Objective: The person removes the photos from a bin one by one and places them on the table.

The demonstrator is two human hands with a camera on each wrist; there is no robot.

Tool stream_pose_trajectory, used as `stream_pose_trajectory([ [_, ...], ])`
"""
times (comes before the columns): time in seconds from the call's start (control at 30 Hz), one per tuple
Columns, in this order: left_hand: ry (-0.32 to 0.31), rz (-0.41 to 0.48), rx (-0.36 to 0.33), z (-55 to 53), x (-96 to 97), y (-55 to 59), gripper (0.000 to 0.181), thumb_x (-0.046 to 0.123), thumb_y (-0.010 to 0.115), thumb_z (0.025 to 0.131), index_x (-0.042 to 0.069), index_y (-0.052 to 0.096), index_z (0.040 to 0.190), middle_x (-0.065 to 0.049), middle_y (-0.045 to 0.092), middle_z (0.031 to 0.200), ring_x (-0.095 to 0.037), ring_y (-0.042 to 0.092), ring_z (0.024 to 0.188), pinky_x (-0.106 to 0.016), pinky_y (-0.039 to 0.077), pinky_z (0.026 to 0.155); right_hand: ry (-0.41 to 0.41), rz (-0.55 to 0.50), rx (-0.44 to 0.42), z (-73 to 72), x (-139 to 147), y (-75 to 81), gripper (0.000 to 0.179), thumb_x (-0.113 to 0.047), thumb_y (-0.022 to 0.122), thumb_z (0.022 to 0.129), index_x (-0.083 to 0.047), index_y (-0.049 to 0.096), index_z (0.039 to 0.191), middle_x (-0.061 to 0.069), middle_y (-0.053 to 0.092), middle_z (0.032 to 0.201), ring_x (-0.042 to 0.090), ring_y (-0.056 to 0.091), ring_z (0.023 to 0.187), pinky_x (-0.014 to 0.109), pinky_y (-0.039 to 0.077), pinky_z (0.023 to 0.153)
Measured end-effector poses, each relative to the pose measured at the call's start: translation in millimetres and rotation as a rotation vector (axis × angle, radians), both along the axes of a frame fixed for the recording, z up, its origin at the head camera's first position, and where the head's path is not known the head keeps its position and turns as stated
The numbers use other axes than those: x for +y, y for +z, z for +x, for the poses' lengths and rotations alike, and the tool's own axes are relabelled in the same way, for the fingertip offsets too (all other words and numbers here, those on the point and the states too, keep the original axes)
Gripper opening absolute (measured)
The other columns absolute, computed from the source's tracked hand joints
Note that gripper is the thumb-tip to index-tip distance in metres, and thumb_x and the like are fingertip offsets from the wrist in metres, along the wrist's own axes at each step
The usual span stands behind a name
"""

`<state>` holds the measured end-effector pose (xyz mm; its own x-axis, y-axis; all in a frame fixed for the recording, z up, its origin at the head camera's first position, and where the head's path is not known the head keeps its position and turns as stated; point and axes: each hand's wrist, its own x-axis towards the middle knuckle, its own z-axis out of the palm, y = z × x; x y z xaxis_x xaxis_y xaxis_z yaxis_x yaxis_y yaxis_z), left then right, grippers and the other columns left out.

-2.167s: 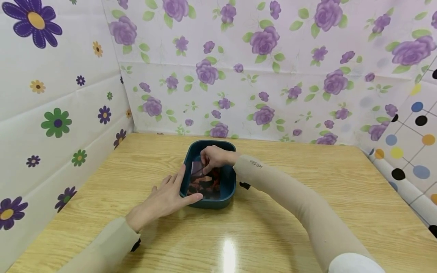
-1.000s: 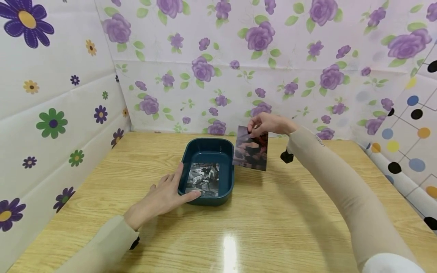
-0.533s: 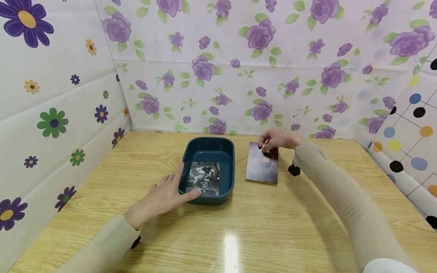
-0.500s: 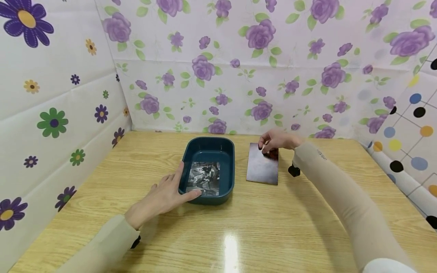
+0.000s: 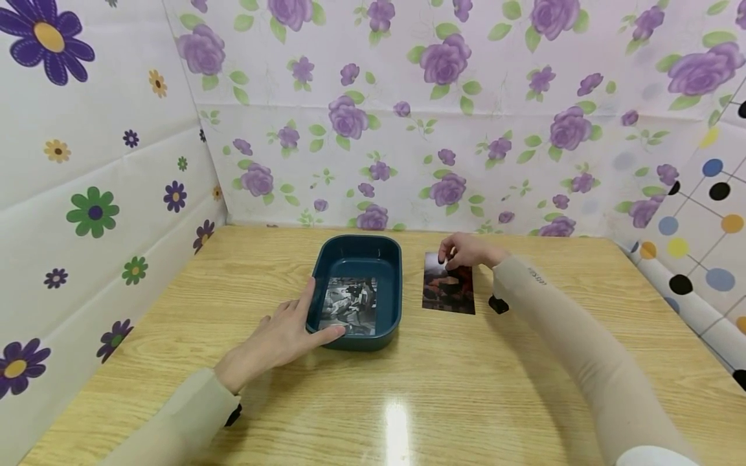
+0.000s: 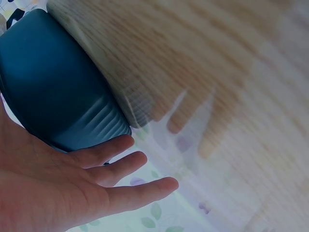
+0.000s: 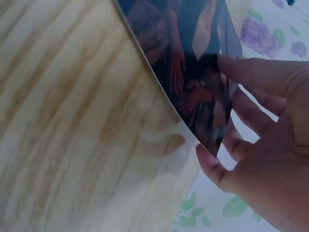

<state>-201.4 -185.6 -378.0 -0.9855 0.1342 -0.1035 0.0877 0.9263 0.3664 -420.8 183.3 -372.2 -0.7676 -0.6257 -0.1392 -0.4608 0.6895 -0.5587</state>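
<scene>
My right grip (image 5: 468,251) sits slightly lower than half a second ago, thumb and fingers pinching the far end of the dark, rectangular, glossy photo print (image 5: 447,296) right of the teal, rounded-rectangular box (image 5: 364,343); whether it touches the wood-grained tabletop (image 5: 478,388), I cannot tell. Glare has left most of it, baring orange-brown shapes. My left grip (image 5: 278,338), fingers spread, touches the box.

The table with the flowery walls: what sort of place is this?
Probably a makeshift indoor workspace, though the wider room isn't visible: a wood-grain table backed by a creased rose-print covering, with a daisy-print covering on the left.
</scene>
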Motion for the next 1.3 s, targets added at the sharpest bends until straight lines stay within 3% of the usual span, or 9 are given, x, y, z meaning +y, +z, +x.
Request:
stream_pose_trajectory([
  [0.33, 0.007, 0.004, 0.006, 0.6, -0.5, -0.1, 0.117, 0.091, 0.039, 0.072, 0.026, -0.011, 0.155, -0.024, 0.031, 0.154, -0.045, 0.029, 0.142, -0.076, 0.019, 0.103, 0.001, 0.034, 0.217, -2.3, -9.2, -6.4, 0.015, 0.009, 0.062, 0.078, 0.000, 0.065, 0.090, 0.013, 0.063, 0.087, 0.022, 0.049, 0.079, 0.036, 0.040, 0.075],
  [0.6, 0.010, 0.007, 0.001, 1.8, -1.5, -0.6, 0.117, 0.091, 0.040, 0.072, 0.027, -0.011, 0.155, -0.024, 0.031, 0.154, -0.045, 0.028, 0.142, -0.075, 0.019, 0.104, -0.053, 0.092, 0.358, 4.2, -12.5, -10.7, 0.013, 0.002, 0.069, 0.079, -0.010, 0.069, 0.085, 0.007, 0.070, 0.095, 0.032, 0.062, 0.092, 0.061, 0.031, 0.092],
  [0.73, 0.014, 0.001, 0.005, 1.1, -2.1, -0.4, 0.118, 0.092, 0.039, 0.071, 0.026, -0.012, 0.155, -0.024, 0.031, 0.154, -0.045, 0.029, 0.142, -0.075, 0.019, 0.104, -0.050, 0.055, 0.357, 5.0, -16.3, -10.1, 0.009, -0.001, 0.069, 0.082, -0.007, 0.068, 0.089, 0.010, 0.070, 0.096, 0.031, 0.063, 0.091, 0.055, 0.041, 0.090],
  [0.87, 0.012, 0.002, 0.010, 0.3, -2.8, -0.3, 0.118, 0.092, 0.038, 0.071, 0.026, -0.012, 0.155, -0.023, 0.032, 0.154, -0.045, 0.029, 0.142, -0.075, 0.019, 0.104, -0.047, -0.086, 0.305, 4.6, -28.1, -1.3, 0.006, -0.007, 0.063, 0.091, -0.002, 0.066, 0.092, 0.014, 0.067, 0.091, 0.027, 0.064, 0.077, 0.041, 0.053, 0.072],
  [1.1, 0.000, 0.013, 0.011, 0.7, -3.6, -0.8, 0.117, 0.091, 0.040, 0.072, 0.025, -0.011, 0.155, -0.023, 0.032, 0.154, -0.045, 0.030, 0.142, -0.075, 0.020, 0.103, -0.094, -0.323, 0.234, 5.6, -63.8, 23.3, 0.019, -0.023, 0.060, 0.096, -0.005, 0.066, 0.097, 0.009, 0.066, 0.093, 0.019, 0.059, 0.080, 0.035, 0.048, 0.078],
  [1.3, -0.007, 0.027, 0.016, 0.4, -2.7, -0.9, 0.116, 0.090, 0.040, 0.073, 0.025, -0.009, 0.156, -0.024, 0.034, 0.153, -0.045, 0.032, 0.141, -0.074, 0.023, 0.103, -0.001, -0.408, 0.160, 9.1, -102.2, 35.4, 0.014, -0.021, 0.063, 0.095, -0.008, 0.067, 0.094, 0.013, 0.066, 0.089, 0.020, 0.052, 0.072, 0.031, 0.044, 0.071],
])
